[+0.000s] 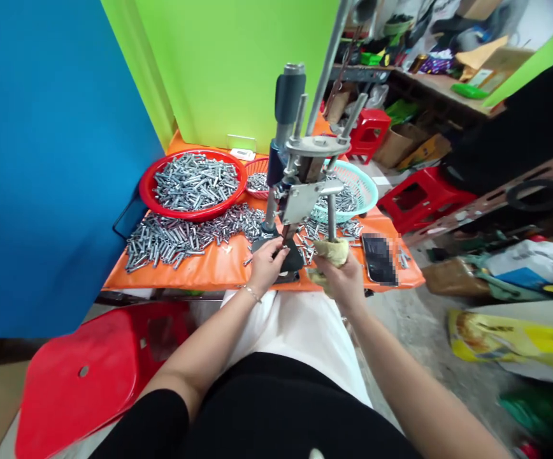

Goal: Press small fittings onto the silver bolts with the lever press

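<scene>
Two hands: both at the bench-top lever press (301,203); work at the press appears under way.
Left hand (264,266): at the front of the press base (295,258); thumb and index finger drawn close together beside the column's lower end.
Left fingertips: whether a fastener is pinched between them cannot be told at this size.
Right hand (346,280): fingers wrapped around the cloth-covered lever handle (334,252).
Tubular metal fasteners (162,243): loose heap across the counter (212,261), beyond and to the left of the left fingers; further loose pieces lie behind the press base and between the two hands.
Red basin (146,186): heaped with fasteners, well apart from the fingers.
Red basket (253,164): holds metal pieces, behind the press and beside the basin.
Mint-green basket (369,191): partly filled with metal pieces, beyond the right hand.
Done: many pieces are gathered in containers; which batch is processed cannot be determined.
Left: probably a large quantity, judging by the loose heap; exact share not determinable.
Smartphone (376,258): flat on the counter, just beside the right hand.
</scene>
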The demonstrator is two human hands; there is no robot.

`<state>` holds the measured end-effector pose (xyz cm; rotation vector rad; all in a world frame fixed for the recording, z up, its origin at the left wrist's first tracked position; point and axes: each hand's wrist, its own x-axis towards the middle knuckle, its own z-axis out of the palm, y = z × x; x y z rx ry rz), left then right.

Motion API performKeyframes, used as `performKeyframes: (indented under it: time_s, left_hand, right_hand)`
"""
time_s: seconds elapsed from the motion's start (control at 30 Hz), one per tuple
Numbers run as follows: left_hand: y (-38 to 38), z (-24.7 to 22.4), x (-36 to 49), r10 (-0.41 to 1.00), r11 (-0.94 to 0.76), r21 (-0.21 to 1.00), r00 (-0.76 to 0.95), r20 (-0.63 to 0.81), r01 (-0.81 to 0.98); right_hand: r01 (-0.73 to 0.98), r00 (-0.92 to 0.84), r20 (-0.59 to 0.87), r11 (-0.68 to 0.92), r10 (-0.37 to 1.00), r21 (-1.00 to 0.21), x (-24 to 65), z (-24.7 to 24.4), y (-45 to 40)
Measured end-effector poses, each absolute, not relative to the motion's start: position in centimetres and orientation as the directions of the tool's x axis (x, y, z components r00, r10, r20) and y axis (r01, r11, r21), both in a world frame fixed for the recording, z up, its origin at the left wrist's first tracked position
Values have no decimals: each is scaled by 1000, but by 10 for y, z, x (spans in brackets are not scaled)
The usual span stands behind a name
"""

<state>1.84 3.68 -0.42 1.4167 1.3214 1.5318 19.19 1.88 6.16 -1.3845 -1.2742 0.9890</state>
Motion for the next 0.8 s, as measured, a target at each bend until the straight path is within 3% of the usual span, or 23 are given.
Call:
performKeyframes:
  time_s: [0.13,0.23,0.3,0.37,0.43,0.53,0.73,0.8]
  left_hand:
    - [31,3,11,916,-362,904,-97,390,226]
    - [22,6,-25,909,-342,862,-101,405,375]
    - [15,6,-68,901,-237,777,-167,400,584]
    - [7,5,-118,889,-15,626,-276,365,780]
    - [2,3,-159,872,171,466,-353,338,868]
    - [3,1,-186,840,278,335,-397,371,900]
    - [55,-5,-138,919,12,373,-157,362,928]
    - [74,-8,-121,929,-3,412,-150,337,911]
  right_hand:
    - [269,77,44,22,996,-963,198,69,12]
    - [306,77,41,16,996,-952,201,58,17]
    - [311,72,41,17,997,-950,201,46,23]
    - [299,59,45,25,997,-954,200,34,29]
    - [280,60,44,26,997,-960,197,26,34]
    - [256,81,32,10,996,-967,192,19,38]
    - [236,96,29,5,995,-972,191,14,38]
    - [246,97,32,7,995,-969,192,13,37]
